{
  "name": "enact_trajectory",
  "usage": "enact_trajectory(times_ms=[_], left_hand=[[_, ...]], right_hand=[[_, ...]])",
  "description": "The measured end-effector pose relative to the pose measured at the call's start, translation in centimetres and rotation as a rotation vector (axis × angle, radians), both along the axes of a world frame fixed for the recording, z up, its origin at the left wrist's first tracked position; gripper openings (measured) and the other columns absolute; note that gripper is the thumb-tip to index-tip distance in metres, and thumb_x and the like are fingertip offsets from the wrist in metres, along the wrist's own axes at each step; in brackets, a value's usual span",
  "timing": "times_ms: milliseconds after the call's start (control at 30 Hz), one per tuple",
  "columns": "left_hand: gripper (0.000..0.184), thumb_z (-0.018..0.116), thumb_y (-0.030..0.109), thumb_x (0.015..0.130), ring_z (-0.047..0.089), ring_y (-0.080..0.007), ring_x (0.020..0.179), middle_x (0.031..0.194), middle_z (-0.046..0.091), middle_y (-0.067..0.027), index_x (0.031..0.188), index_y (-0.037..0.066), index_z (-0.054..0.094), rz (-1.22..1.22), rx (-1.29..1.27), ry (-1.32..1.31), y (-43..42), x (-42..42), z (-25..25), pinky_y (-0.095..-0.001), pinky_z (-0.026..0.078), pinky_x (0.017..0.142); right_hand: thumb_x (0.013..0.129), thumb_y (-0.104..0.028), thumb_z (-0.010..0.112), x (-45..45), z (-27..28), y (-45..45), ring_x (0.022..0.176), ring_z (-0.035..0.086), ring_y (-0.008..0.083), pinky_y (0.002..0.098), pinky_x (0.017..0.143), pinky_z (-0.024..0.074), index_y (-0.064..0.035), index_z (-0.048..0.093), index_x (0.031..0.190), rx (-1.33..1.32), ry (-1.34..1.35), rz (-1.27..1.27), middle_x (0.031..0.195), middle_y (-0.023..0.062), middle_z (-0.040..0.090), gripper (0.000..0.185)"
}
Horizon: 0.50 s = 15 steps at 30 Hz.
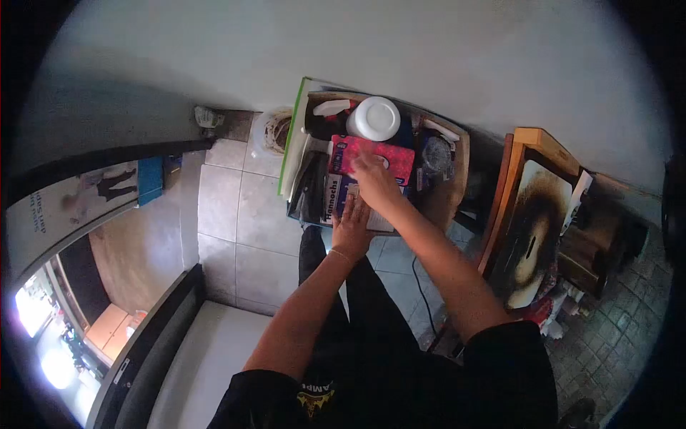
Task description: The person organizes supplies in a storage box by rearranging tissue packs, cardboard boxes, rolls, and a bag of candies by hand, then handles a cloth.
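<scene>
A box of mixed items (457, 191) stands against the wall in front of me. In it, my left hand (350, 227) lies with its fingers spread on a box lettered "Hannochs" (331, 199). My right hand (373, 179) is over a pink-red patterned pack (395, 159), just above my left hand; its fingers are bent and blurred, and whether they hold anything is unclear. Behind the pack stands a white round-lidded container (377, 119). Left of my hands lies a black item (309, 187), with a red and white spray head (333, 108) farther back.
A green-edged board (291, 139) and a translucent bucket (269, 134) are left of the box. Wooden frames with a scorched panel (532, 236) lean at the right. A black cable (423, 286) runs over the tiled floor. A padded bench (207, 357) is at lower left.
</scene>
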State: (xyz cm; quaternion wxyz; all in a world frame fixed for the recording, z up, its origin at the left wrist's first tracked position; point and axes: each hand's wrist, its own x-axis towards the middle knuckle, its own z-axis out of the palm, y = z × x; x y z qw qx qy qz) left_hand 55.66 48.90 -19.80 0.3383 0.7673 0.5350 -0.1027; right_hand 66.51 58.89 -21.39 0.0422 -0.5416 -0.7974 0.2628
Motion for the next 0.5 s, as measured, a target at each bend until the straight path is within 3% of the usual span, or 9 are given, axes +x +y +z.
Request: enact_trajectory(times_ms=[67, 167, 300, 433, 500], left_hand=[[0.076, 0.056, 0.042, 0.076, 0.005, -0.0297, 0.133, 0.143, 0.011, -0.0108, 0.136, 0.011, 0.020, 0.010, 0.007, -0.006, 0.1, 0.0, 0.3, -0.0598, 0.019, 0.097], [0.073, 0.053, 0.041, 0.077, 0.005, -0.0303, 0.132, 0.143, 0.010, -0.0114, 0.135, 0.011, 0.021, 0.027, 0.017, -0.011, -0.2, 0.5, 0.4, -0.0616, 0.019, 0.095], [0.078, 0.061, 0.037, 0.072, 0.007, -0.0269, 0.132, 0.143, 0.013, -0.0047, 0.134, 0.012, 0.023, 0.082, 0.105, -0.037, -0.5, 0.1, -0.7, -0.0612, 0.021, 0.095], [0.077, 0.060, 0.036, 0.073, 0.009, -0.0276, 0.132, 0.143, 0.013, -0.0059, 0.134, 0.011, 0.022, 0.034, 0.021, -0.004, -0.3, 0.3, -0.4, -0.0617, 0.021, 0.094], [0.070, 0.052, 0.036, 0.078, 0.007, -0.0339, 0.131, 0.142, 0.010, -0.0115, 0.135, 0.011, 0.021, 0.018, 0.049, -0.058, -0.2, 0.0, -0.6, -0.0659, 0.023, 0.090]], right_hand=[[0.079, -0.027, 0.055, -0.2, 0.8, -0.3, 0.123, 0.029, 0.0386, 0.0482, 0.094, 0.0342, 0.0010, 0.039, 0.123, -0.120, 0.041, -0.139, 0.127, 0.0303, 0.031, 0.054], [0.074, -0.044, 0.059, -2.2, 3.3, 0.1, 0.122, 0.022, 0.0471, 0.0554, 0.095, 0.0277, 0.0088, 0.032, 0.123, -0.198, -0.271, -0.620, 0.126, 0.0386, 0.025, 0.077], [0.064, -0.057, 0.063, -5.3, 0.0, 1.6, 0.121, 0.017, 0.0543, 0.0598, 0.096, 0.0198, 0.0125, 0.027, 0.124, -0.139, -0.398, -0.866, 0.125, 0.0420, 0.020, 0.099], [0.062, -0.065, 0.059, -4.5, -2.7, 2.1, 0.116, 0.028, 0.0533, 0.0614, 0.096, 0.0163, 0.0106, 0.037, 0.120, -0.153, -0.427, -0.784, 0.118, 0.0424, 0.032, 0.097], [0.062, -0.065, 0.059, -3.7, -3.7, 2.3, 0.116, 0.026, 0.0534, 0.0613, 0.096, 0.0158, 0.0114, 0.038, 0.119, -0.244, -0.366, -0.766, 0.119, 0.0421, 0.031, 0.097]])
